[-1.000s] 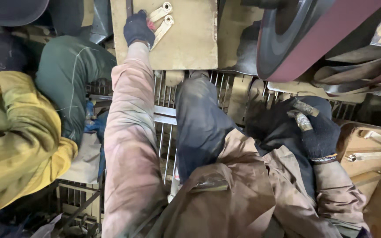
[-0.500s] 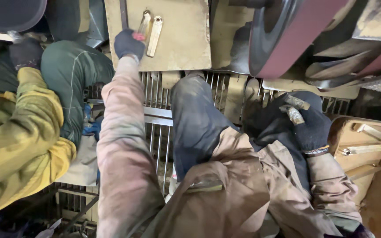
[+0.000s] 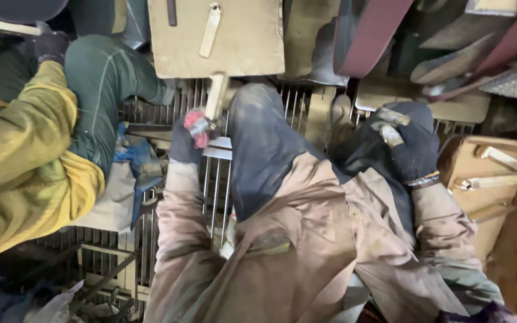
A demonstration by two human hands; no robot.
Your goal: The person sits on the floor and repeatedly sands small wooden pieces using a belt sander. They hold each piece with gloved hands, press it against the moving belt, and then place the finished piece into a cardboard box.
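My left hand (image 3: 188, 136), in a dark glove with red on it, grips the lower end of a pale flat strip (image 3: 216, 94) just below a tan board (image 3: 234, 42). A second pale strip (image 3: 210, 30) lies on that board. My right hand (image 3: 413, 149), in a dark glove, rests on my right knee and is closed on a small metal piece (image 3: 390, 131). My knees in dusty dark trousers fill the middle of the view.
A co-worker in a yellow jacket (image 3: 25, 161) and green trousers (image 3: 106, 84) crouches at the left. A metal grate floor (image 3: 213, 185) lies under us. A reddish sanding belt (image 3: 371, 33) stands at the top right. A wooden box (image 3: 492, 179) with more strips sits at the right.
My left hand has drawn back from the tan board towards me, bringing one pale strip with it. One strip stays on the board. My right hand has hardly moved.
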